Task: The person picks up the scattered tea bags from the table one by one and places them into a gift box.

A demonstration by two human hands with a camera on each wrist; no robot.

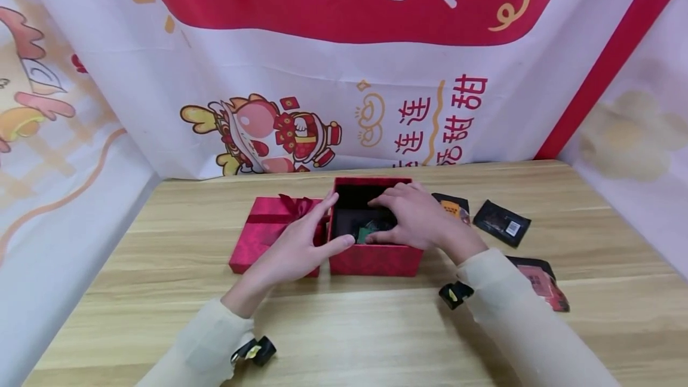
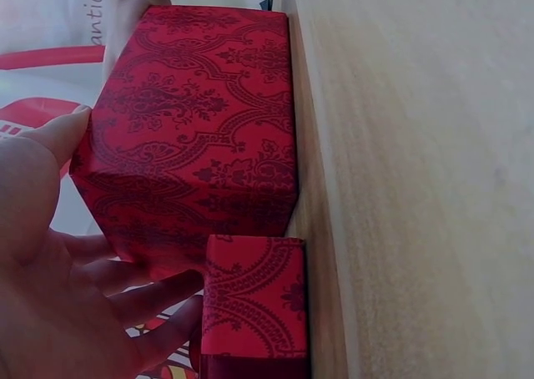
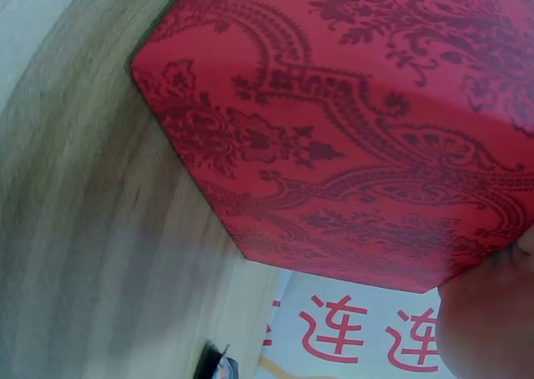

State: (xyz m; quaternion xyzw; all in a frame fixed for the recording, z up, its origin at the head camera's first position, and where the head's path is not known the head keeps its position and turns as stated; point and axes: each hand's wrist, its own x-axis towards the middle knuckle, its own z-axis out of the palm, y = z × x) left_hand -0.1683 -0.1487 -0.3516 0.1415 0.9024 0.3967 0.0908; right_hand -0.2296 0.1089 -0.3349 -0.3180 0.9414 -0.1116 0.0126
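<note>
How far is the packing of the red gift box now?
Done: the red patterned lid with ribbon bow is off, lying left of the open red patterned gift box. In hand: the right hand places a small green packet inside, while the left hand steadies the box's left wall. Left: three dark snack packets lie on the wooden table.

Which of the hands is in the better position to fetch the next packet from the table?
Probably the right hand. The loose packets lie on the table to the right of the open red box, on that hand's side. The left hand rests against the box's left wall, by the lid.
</note>
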